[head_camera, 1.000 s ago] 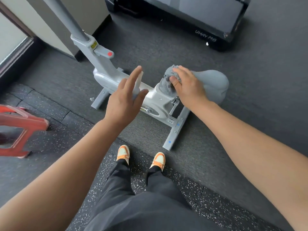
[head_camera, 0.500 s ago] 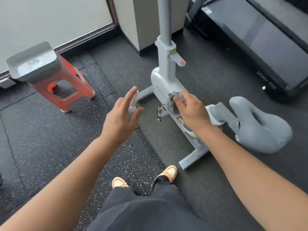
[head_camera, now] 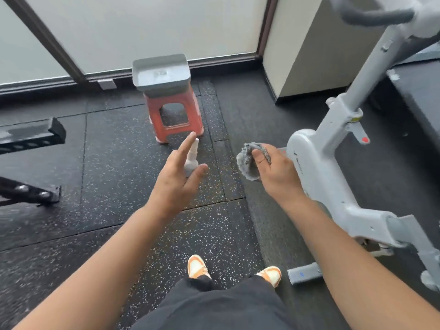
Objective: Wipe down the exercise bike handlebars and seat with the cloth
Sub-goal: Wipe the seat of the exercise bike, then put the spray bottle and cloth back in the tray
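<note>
Nearest me, at 6 o'clock, I see dark trousers and 2 orange-and-white shoes planted on the speckled floor, so I am standing beside the bike rather than astride it. My right hand, at about 1 o'clock, is closed around a bunched grey cloth, thumb pressed on top; I judge it is balled like that to give a firm wiping pad. It hangs in the air just beside the exercise bike's white body, touching nothing. My left hand, at 12 o'clock, holds a small white spray bottle against the palm with the index finger stretched long above the nozzle, probably ready to press. Farther off at 11 o'clock stands a red stool carrying a grey tray. The handlebars sit far out at 2 o'clock, well apart from the cloth; the seat is out of view.
</note>
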A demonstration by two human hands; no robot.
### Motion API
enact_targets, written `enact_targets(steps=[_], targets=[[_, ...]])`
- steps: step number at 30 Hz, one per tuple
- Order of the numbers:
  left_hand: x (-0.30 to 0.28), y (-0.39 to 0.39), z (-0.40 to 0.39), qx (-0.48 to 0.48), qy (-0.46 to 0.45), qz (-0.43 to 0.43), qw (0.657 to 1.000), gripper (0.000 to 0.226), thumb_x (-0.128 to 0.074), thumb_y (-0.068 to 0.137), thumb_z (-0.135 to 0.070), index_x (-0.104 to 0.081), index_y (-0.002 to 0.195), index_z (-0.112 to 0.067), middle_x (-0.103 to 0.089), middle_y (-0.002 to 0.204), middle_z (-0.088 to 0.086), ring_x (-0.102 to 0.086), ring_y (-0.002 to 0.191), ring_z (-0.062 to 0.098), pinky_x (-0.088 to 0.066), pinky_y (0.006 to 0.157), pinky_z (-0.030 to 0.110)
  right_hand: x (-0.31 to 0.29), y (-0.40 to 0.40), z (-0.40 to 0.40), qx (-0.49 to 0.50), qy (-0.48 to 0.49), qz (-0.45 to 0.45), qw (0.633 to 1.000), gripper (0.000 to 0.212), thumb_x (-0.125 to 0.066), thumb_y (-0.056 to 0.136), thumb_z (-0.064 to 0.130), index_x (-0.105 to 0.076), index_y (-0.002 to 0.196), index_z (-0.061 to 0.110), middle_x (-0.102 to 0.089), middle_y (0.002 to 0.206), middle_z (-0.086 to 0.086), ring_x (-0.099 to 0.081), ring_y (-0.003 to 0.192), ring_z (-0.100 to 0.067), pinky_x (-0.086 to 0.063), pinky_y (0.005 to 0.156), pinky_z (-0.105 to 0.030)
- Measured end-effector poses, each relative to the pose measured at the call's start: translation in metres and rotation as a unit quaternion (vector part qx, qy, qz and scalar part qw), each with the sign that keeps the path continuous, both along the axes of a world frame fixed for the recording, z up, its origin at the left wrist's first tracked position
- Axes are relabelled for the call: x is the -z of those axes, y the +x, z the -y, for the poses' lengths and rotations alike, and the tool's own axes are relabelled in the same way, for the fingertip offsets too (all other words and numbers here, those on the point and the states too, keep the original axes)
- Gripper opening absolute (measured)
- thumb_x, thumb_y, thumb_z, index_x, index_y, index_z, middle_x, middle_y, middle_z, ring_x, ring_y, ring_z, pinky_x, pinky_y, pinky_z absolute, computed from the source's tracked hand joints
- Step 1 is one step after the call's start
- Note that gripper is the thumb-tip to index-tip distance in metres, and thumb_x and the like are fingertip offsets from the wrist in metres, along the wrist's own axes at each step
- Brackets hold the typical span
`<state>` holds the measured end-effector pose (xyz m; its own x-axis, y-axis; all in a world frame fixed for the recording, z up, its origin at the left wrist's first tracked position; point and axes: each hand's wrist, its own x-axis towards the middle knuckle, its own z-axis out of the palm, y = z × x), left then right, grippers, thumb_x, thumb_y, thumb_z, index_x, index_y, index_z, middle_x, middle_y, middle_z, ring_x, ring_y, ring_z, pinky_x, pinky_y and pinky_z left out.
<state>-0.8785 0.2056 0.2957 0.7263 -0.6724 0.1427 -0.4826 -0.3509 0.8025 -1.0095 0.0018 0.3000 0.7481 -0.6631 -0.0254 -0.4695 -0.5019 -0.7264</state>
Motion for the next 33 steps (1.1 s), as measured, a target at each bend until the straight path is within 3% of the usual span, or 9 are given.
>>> enact_targets(steps=[4, 8, 11, 13, 16, 20, 25, 29, 33], targets=[[0.006, 0.043, -0.036, -0.022, -0.005, 0.021, 1.000, 0.067, -0.062, 0.093, -0.032, -0.026, 0.150, -0.036, -0.047, 0.102, -0.011, -0.053, 0.091, 0.018, -0.046, 0.087, 0.038, 0.000, 0.061, -0.034, -0.035, 0.004, 0.010, 0.999, 0.035, -0.041, 0.099, 0.050, -0.061, 0.115, 0.026, -0.066, 0.105, 0.002, -0.059, 0.097, -0.017, -0.047, 0.082, -0.034], [0.008, 0.082, -0.053, -0.062, -0.016, 0.007, 0.998, 0.068, -0.065, 0.092, -0.026, -0.030, 0.150, -0.033, -0.044, 0.103, -0.021, -0.053, 0.094, 0.022, -0.045, 0.087, 0.036, 0.000, 0.113, -0.050, -0.065, 0.008, 0.007, 0.998, 0.035, -0.042, 0.098, 0.051, -0.062, 0.110, 0.025, -0.067, 0.101, 0.000, -0.060, 0.094, -0.019, -0.050, 0.081, -0.039], [0.012, 0.113, -0.053, -0.086, -0.020, 0.007, 0.996, 0.069, -0.066, 0.091, -0.026, -0.031, 0.150, -0.030, -0.044, 0.106, -0.024, -0.050, 0.092, 0.016, -0.041, 0.085, 0.020, 0.004, 0.152, -0.049, -0.084, 0.019, 0.000, 0.996, 0.035, -0.041, 0.098, 0.052, -0.062, 0.109, 0.026, -0.067, 0.099, 0.001, -0.059, 0.093, -0.020, -0.050, 0.080, -0.038], [0.015, 0.136, -0.049, -0.106, -0.020, 0.000, 0.994, 0.070, -0.067, 0.090, -0.030, -0.031, 0.150, -0.033, -0.048, 0.103, -0.012, -0.050, 0.089, 0.010, -0.037, 0.083, 0.008, 0.009, 0.179, -0.043, -0.099, 0.028, -0.008, 0.995, 0.035, -0.041, 0.098, 0.053, -0.062, 0.109, 0.027, -0.067, 0.100, 0.002, -0.060, 0.094, -0.019, -0.049, 0.080, -0.037], [0.018, 0.172, -0.037, -0.132, -0.004, -0.034, 0.991, 0.071, -0.065, 0.089, -0.039, -0.026, 0.147, -0.048, -0.047, 0.109, -0.004, -0.053, 0.088, 0.010, -0.040, 0.078, 0.013, 0.016, 0.222, -0.028, -0.118, 0.041, -0.019, 0.992, 0.034, -0.040, 0.098, 0.053, -0.062, 0.109, 0.029, -0.067, 0.102, 0.002, -0.059, 0.095, -0.018, -0.046, 0.079, -0.033], [0.016, 0.227, -0.008, -0.143, 0.007, -0.013, 0.990, 0.072, -0.066, 0.089, -0.035, -0.026, 0.148, -0.043, -0.046, 0.101, 0.005, -0.045, 0.079, 0.007, -0.034, 0.071, 0.007, 0.017, 0.284, -0.003, -0.149, 0.070, -0.016, 0.986, 0.032, -0.042, 0.097, 0.052, -0.063, 0.105, 0.030, -0.067, 0.098, 0.004, -0.059, 0.091, -0.017, -0.045, 0.077, -0.031], [0.007, 0.296, 0.037, -0.180, -0.004, -0.065, 0.982, 0.076, -0.071, 0.083, -0.040, -0.027, 0.142, -0.058, -0.047, 0.103, 0.000, -0.050, 0.081, 0.011, -0.043, 0.078, 0.021, 0.007, 0.357, 0.037, -0.183, 0.081, -0.016, 0.980, 0.030, -0.043, 0.098, 0.050, -0.063, 0.108, 0.031, -0.064, 0.097, 0.011, -0.058, 0.091, -0.013, -0.044, 0.077, -0.029], [0.008, 0.350, 0.066, -0.205, -0.045, -0.131, 0.969, 0.083, -0.079, 0.077, -0.032, -0.031, 0.137, -0.063, -0.053, 0.113, 0.005, -0.057, 0.084, 0.018, -0.051, 0.090, 0.045, 0.006, 0.410, 0.068, -0.194, 0.077, -0.028, 0.978, 0.033, -0.042, 0.098, 0.051, -0.063, 0.110, 0.030, -0.067, 0.100, 0.007, -0.060, 0.093, -0.016, -0.049, 0.083, -0.035], [0.015, 0.408, 0.090, -0.213, -0.031, -0.157, 0.964, 0.085, -0.081, 0.075, -0.031, -0.032, 0.134, -0.066, -0.061, 0.113, 0.004, -0.061, 0.084, 0.023, -0.053, 0.090, 0.042, 0.010, 0.464, 0.092, -0.196, 0.077, -0.034, 0.977, 0.029, -0.043, 0.099, 0.048, -0.064, 0.109, 0.030, -0.067, 0.096, 0.009, -0.060, 0.091, -0.015, -0.048, 0.080, -0.032]])
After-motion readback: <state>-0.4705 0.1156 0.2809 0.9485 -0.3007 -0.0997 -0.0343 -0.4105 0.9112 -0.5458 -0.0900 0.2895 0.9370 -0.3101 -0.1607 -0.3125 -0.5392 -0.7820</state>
